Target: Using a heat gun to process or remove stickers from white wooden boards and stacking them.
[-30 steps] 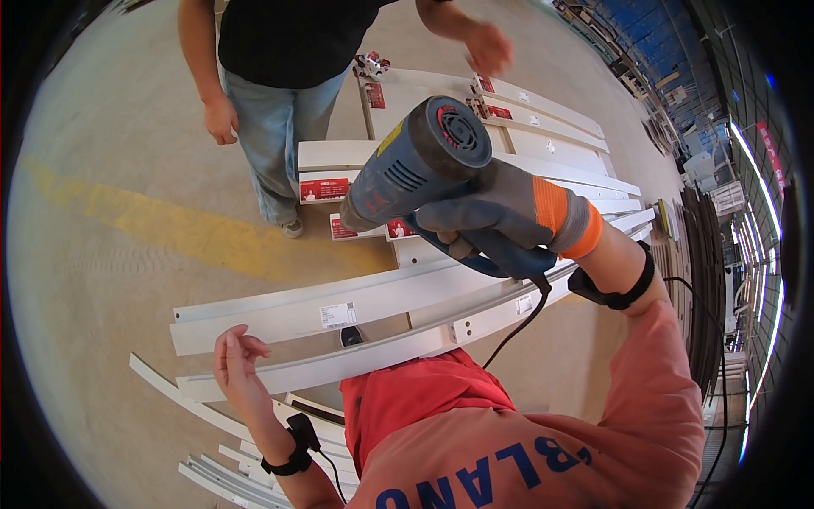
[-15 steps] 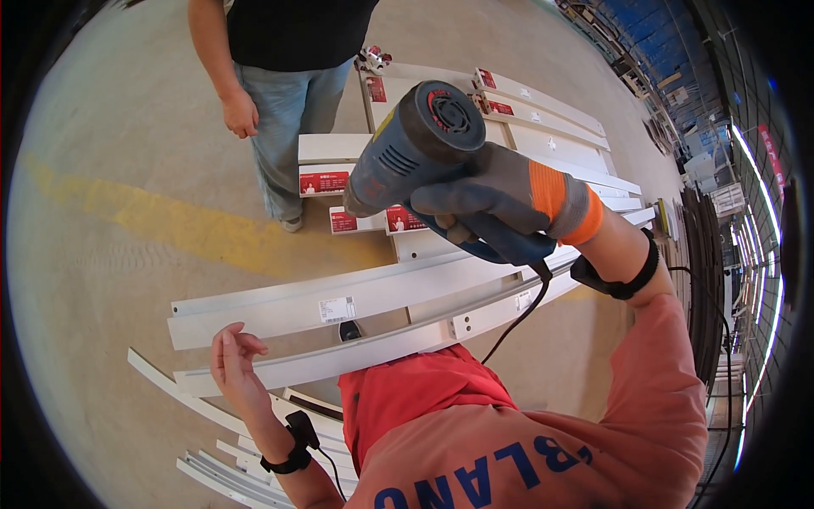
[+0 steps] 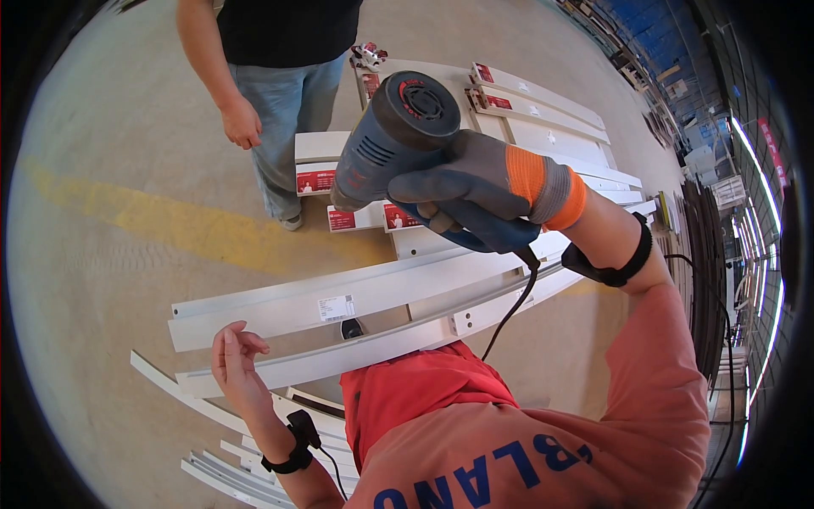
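Observation:
Raised over the white profiles, my right hand [image 3: 475, 182] wears a grey and orange work glove and is closed round the handle of a blue corded heat gun [image 3: 386, 144]. Its round vented back faces up, and the nozzle end tilts down to the left. My bare left hand [image 3: 237, 360] is at the left end of the nearer long white profile [image 3: 322, 363], fingers loosely bent and apart, with nothing in them. Whether it touches that profile I cannot tell. Beyond lies a second long white profile [image 3: 254, 312] bearing a white label [image 3: 336, 309].
Across from me stands a person in jeans [image 3: 271, 110], one arm hanging down. Shorter white pieces with red labels [image 3: 315, 181] lie near that person. More white strips [image 3: 233, 479] lie at lower left. The black power cord [image 3: 511, 310] hangs toward my waist.
My right hand has shifted the heat gun slightly left and up. My left hand has barely moved. The other person's hand has moved slightly.

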### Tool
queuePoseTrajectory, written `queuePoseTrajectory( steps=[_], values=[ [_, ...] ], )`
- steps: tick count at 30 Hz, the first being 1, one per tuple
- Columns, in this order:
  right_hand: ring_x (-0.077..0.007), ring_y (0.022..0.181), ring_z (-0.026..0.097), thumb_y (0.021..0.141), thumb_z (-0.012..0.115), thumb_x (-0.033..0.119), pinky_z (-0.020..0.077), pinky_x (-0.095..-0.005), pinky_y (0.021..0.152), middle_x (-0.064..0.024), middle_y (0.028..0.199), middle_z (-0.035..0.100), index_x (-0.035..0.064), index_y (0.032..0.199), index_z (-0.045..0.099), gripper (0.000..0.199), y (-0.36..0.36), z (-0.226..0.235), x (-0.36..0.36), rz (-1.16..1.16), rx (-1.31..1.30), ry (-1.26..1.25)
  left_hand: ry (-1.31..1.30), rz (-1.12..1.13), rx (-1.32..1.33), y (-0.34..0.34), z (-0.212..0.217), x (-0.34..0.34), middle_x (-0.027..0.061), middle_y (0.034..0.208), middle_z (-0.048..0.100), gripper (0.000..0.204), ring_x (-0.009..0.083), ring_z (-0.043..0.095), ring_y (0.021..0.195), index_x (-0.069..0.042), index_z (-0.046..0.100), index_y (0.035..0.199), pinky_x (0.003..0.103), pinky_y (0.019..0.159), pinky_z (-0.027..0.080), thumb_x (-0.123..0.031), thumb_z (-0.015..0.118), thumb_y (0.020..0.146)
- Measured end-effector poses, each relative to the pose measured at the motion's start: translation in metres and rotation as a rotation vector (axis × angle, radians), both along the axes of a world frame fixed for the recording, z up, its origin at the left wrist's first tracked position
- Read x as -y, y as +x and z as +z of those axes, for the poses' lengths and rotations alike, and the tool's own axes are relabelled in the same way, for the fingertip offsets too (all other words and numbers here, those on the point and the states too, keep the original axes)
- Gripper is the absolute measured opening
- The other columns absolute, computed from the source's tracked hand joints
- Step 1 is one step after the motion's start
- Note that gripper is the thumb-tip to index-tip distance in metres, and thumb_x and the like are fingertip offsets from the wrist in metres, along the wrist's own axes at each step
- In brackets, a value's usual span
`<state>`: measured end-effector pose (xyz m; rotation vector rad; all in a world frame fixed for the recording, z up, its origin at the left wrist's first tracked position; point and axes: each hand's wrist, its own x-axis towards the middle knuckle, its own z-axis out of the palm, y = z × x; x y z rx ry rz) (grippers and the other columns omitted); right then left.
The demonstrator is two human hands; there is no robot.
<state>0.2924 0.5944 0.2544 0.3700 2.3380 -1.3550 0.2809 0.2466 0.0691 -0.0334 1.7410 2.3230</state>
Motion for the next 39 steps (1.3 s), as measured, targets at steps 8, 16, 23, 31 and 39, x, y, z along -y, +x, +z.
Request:
queuePoseTrajectory(
  steps=[8,16,23,31,39],
  values=[
    [-0.0113,0.066,0.059,0.087,0.067,0.024,0.0503,-0.026,0.062,-0.0041,0.077,0.06,-0.0002,0.103,0.063,0.029,0.012,0.0,-0.004,-0.123,0.048,-0.177,0.008,-0.04,-0.007,-0.001,0.006,-0.015,0.0058,0.073,0.057,0.028,0.0128,0.054,0.068,0.001,0.061,0.104,0.026,0.064,0.043,-0.022,0.045,0.102],
    [-0.0115,0.062,0.057,0.086,0.065,0.019,0.0469,-0.0268,0.06,-0.0036,0.073,0.06,0.0009,0.1,0.065,0.023,0.065,0.032,-0.031,-0.262,0.085,-0.01,-0.211,-0.077,-0.093,-0.011,0.012,-0.036,0.0065,0.074,0.06,0.019,0.0125,0.056,0.069,0.002,0.062,0.1,0.025,0.068,0.044,-0.014,0.054,0.097],
    [-0.0129,0.064,0.06,0.085,0.066,0.018,0.0515,-0.0292,0.065,-0.0043,0.078,0.062,0.0011,0.099,0.065,0.022,0.102,0.042,-0.063,-0.342,0.165,0.018,-0.501,-0.298,-0.34,-0.037,0.0,-0.093,0.0078,0.091,0.065,0.022,0.0194,0.06,0.088,0.0,0.062,0.105,0.03,0.084,0.046,-0.004,0.066,0.084],
    [-0.0144,0.07,0.062,0.082,0.067,0.011,0.0526,-0.031,0.063,-0.0042,0.078,0.06,0.0019,0.096,0.064,0.017,0.129,0.029,-0.101,-0.347,0.1,-0.099,-1.069,-0.469,-1.203,-0.032,-0.067,-0.234,0.0122,0.121,0.058,0.076,0.0276,0.051,0.117,-0.006,0.047,0.133,0.046,0.109,0.028,-0.011,0.079,0.065],
    [-0.0132,0.067,0.059,0.083,0.063,0.006,0.0499,-0.0287,0.063,-0.0036,0.074,0.057,0.0001,0.094,0.063,0.013,0.163,0.02,-0.146,-0.297,0.017,-0.222,-1.035,-0.787,-1.039,-0.04,-0.088,-0.279,0.0178,0.111,0.059,0.082,0.0317,0.052,0.112,-0.004,0.039,0.139,0.047,0.112,0.026,-0.007,0.075,0.066]
  ],
)
